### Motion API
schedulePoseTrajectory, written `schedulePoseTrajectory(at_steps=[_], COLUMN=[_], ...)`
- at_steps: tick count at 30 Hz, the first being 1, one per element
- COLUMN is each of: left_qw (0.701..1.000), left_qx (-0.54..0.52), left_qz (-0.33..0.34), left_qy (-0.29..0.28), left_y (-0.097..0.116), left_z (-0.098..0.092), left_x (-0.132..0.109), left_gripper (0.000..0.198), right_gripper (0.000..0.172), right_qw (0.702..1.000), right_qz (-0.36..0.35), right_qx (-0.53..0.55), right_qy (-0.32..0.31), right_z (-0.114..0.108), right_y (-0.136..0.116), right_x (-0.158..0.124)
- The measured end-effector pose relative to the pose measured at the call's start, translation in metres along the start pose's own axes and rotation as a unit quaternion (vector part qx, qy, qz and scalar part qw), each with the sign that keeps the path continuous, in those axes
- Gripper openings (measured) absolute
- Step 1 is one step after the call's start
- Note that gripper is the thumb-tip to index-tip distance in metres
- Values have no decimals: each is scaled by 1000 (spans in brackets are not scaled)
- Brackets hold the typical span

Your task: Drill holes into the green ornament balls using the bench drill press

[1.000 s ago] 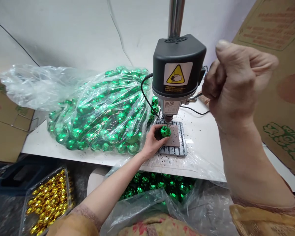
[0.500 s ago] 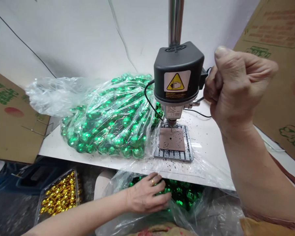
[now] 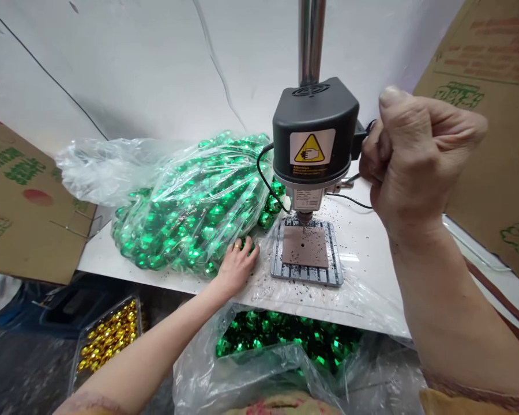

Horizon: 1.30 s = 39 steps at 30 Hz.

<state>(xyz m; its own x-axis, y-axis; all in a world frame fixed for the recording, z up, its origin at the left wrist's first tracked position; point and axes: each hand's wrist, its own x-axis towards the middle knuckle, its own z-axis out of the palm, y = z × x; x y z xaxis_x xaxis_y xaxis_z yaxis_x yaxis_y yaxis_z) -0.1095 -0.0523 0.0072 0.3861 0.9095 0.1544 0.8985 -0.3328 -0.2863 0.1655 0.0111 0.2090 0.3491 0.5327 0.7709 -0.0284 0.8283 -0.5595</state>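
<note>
My left hand reaches to the right edge of a clear bag of shiny green faceted balls on the white table, its fingers curled over a green ball there. To the right, my right hand is raised in a fist beside the black drill press head; what its fingers close around is hidden. Under the drill chuck lies a brown square plate with a small hole, on the grey slotted base. An open plastic bag of green balls sits below the table edge.
Cardboard boxes stand at the left and right. A clear tub of gold balls is at the lower left. Dark shavings dot the white table. The drill's metal column rises behind it.
My left hand has moved from the lower bag of green balls up to the bag on the table. My right hand stays in its fist by the drill. The view has shifted slightly.
</note>
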Motion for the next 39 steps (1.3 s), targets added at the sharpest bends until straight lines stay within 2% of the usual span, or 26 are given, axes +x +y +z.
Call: schedulePoseTrajectory(at_steps=[3,7,10,13,16,19,21,23,25,28,31,33,34,36,38,39], left_qw=[1000,997,985,956,942,940,930,903,870,847,838,807,778,696,606,571], left_qx=[0,-53,-115,-154,-179,-203,-261,-346,-428,-507,-537,-574,-608,-696,-773,-797], left_qz=[-7,-36,-117,-232,-267,-265,-260,-247,-224,-137,-47,-38,-50,-92,-142,-163], left_qy=[-18,-33,-48,-88,-96,-76,-20,55,96,81,90,134,151,153,124,111], left_y=[-3,11,26,37,40,35,29,24,20,19,25,33,37,48,58,62], left_z=[-7,-30,-43,-45,-38,-28,-21,-13,-8,-7,-15,-22,-24,-25,-22,-19], left_x=[1,32,69,103,121,125,122,116,108,91,76,72,71,73,77,79], left_gripper=[33,33,41,36,32,29,26,21,27,35,28,27,28,36,46,50], right_gripper=[52,52,52,54,54,52,52,52,53,54,55,54,55,54,55,55], right_qw=[1000,1000,1000,1000,1000,999,999,999,1000,1000,999,999,999,999,999,999], right_qz=[3,8,2,-4,-2,7,6,5,2,-10,-15,-12,-9,2,5,4], right_qx=[-1,6,12,19,24,32,35,32,25,19,24,33,37,41,41,40], right_qy=[2,9,13,9,2,4,10,11,9,12,18,21,22,23,24,23], right_z=[1,2,2,2,2,2,2,2,2,3,4,4,4,5,5,5], right_y=[0,0,1,2,2,1,1,1,1,1,2,2,2,2,2,2], right_x=[0,-1,-1,-1,-1,-1,-1,-1,-1,-2,-2,-1,-1,0,0,0])
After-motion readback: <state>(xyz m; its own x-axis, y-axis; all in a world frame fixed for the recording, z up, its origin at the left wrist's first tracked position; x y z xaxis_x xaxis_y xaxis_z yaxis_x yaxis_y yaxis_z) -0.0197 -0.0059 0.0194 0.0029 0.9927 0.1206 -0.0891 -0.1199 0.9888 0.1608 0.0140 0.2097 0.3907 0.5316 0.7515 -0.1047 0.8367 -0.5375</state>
